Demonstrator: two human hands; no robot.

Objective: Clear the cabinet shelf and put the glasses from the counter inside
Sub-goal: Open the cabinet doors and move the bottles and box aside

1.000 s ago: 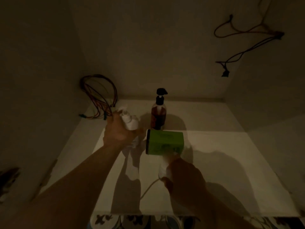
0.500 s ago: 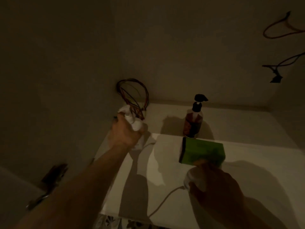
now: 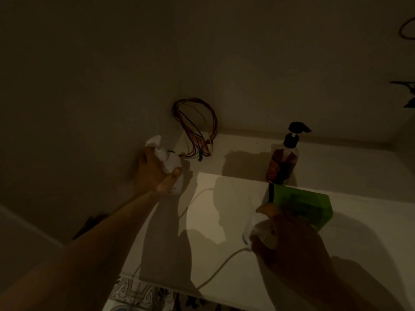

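Observation:
Inside the dim cabinet, my left hand (image 3: 155, 173) is closed around a white pump bottle (image 3: 168, 161) held just above the shelf's left end. My right hand (image 3: 289, 245) grips a small white object (image 3: 258, 230) with a white cord (image 3: 215, 272) trailing off it toward the shelf's front edge. A green box (image 3: 303, 205) lies on the white shelf (image 3: 224, 221) just beyond my right hand. Behind the box stands a dark brown pump bottle (image 3: 284, 163) with a black pump head. No glasses are in view.
A bundle of coloured wires (image 3: 197, 131) hangs in the back left corner. More wires (image 3: 406, 30) hang at the upper right. The cabinet's left wall (image 3: 78, 108) is close to my left hand. Patterned tile (image 3: 139, 295) shows below the shelf's front edge.
The view has swung left, so everything sits further right in frame. My left hand has carried the white pump bottle left and slightly up. My right hand keeps its grip by the green box.

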